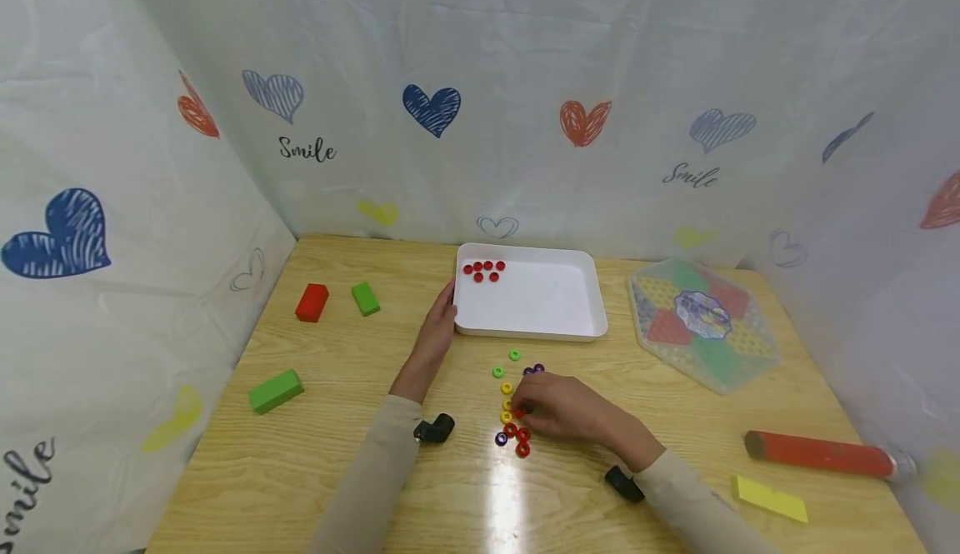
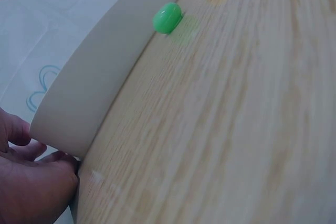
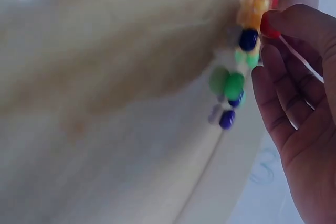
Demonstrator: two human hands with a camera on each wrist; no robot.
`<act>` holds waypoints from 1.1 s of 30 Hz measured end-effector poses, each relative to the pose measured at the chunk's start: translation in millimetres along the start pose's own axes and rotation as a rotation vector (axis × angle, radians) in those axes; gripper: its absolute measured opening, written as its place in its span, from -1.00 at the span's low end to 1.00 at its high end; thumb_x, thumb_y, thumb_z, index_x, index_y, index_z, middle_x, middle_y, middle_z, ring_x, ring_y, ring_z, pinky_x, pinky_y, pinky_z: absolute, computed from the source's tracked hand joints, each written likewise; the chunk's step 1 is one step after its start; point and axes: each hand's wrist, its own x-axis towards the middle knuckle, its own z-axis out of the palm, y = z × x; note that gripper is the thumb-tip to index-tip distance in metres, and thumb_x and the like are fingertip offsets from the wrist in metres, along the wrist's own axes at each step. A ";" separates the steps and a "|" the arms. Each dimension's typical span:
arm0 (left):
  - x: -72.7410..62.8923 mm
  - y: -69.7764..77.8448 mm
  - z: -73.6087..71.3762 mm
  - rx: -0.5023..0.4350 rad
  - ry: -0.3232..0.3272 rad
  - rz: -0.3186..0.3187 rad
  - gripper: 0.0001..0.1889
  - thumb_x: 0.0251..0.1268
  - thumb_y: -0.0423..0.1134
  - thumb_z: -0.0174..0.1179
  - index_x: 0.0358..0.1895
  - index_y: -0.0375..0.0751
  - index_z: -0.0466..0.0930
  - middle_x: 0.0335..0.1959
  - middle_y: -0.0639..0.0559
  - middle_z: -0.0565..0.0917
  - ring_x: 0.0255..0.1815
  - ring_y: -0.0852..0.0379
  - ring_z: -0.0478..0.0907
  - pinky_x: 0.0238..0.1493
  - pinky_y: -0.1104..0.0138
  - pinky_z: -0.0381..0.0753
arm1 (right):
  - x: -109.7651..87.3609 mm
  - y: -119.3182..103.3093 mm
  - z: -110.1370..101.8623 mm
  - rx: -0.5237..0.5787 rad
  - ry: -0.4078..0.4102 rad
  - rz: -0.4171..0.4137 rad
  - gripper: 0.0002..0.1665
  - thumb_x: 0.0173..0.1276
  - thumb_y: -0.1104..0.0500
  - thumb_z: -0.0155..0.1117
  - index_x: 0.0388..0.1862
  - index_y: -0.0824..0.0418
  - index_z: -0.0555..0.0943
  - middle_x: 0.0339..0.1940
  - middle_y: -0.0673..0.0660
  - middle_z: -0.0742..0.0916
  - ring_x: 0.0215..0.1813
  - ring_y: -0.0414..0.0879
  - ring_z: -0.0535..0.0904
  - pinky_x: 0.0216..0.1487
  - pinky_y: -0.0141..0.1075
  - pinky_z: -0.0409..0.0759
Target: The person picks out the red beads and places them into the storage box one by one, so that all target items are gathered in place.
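Note:
A shallow white tray point(image 1: 543, 296) lies at the back middle of the table, with several red ring beads point(image 1: 488, 266) in its back left corner. At the tray's left side my left hand point(image 1: 437, 329) grips the edge; in the left wrist view its fingers point(image 2: 18, 131) meet the rim at the corner. My right hand point(image 1: 566, 408) is over the loose beads in front of the tray. Between its thumb and forefinger it pinches a red bead point(image 3: 270, 24). Around it lie green beads point(image 1: 498, 371), yellow beads point(image 1: 506, 388), purple beads point(image 1: 538, 367) and more red beads point(image 1: 522, 449).
To the left are a red block point(image 1: 312, 302), a small green block point(image 1: 366, 298) and a larger green block point(image 1: 276, 391). On the right lie a hexagonal clear case point(image 1: 705, 321), a red tube point(image 1: 821, 454) and a yellow block point(image 1: 769, 499). Heart-printed curtains point(image 1: 502, 54) surround the table.

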 end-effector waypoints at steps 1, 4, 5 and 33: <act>0.2 -0.2 -0.2 -0.002 -0.002 0.001 -0.48 0.58 -0.20 -0.32 0.53 0.20 -0.01 0.54 0.24 0.04 0.54 0.29 -0.11 0.53 0.28 -0.04 | 0.6 1.7 -2.9 0.006 0.010 0.004 -0.83 0.28 0.14 0.33 -0.15 -0.04 0.63 -0.18 -0.19 0.63 -0.15 -0.35 0.51 -0.14 -0.45 0.57; 0.6 -0.2 -0.8 -0.010 -0.005 0.005 -0.47 0.58 -0.21 -0.32 0.53 0.19 -0.01 0.54 0.24 0.04 0.54 0.29 -0.12 0.53 0.28 -0.05 | 3.4 9.4 -13.7 0.039 0.033 0.030 -0.82 0.29 0.14 0.34 -0.13 -0.01 0.62 -0.17 -0.19 0.62 -0.15 -0.35 0.50 -0.14 -0.42 0.58; 0.8 0.0 -1.1 -0.010 -0.003 0.002 -0.48 0.58 -0.20 -0.31 0.53 0.20 -0.01 0.54 0.24 0.04 0.54 0.29 -0.12 0.53 0.28 -0.05 | 4.8 12.4 -17.6 0.056 0.034 0.045 -0.82 0.29 0.14 0.34 -0.12 0.00 0.62 -0.16 -0.19 0.61 -0.14 -0.35 0.51 -0.13 -0.40 0.59; -1.2 -1.9 -1.5 0.007 0.004 0.019 -0.47 0.57 -0.21 -0.30 0.54 0.14 0.01 0.55 0.18 0.04 0.55 0.22 -0.11 0.53 0.22 -0.04 | 85.7 109.6 -95.1 0.148 0.099 0.179 -0.80 0.26 0.24 0.34 -0.12 0.16 0.62 -0.20 0.00 0.66 -0.14 -0.15 0.61 -0.06 -0.19 0.65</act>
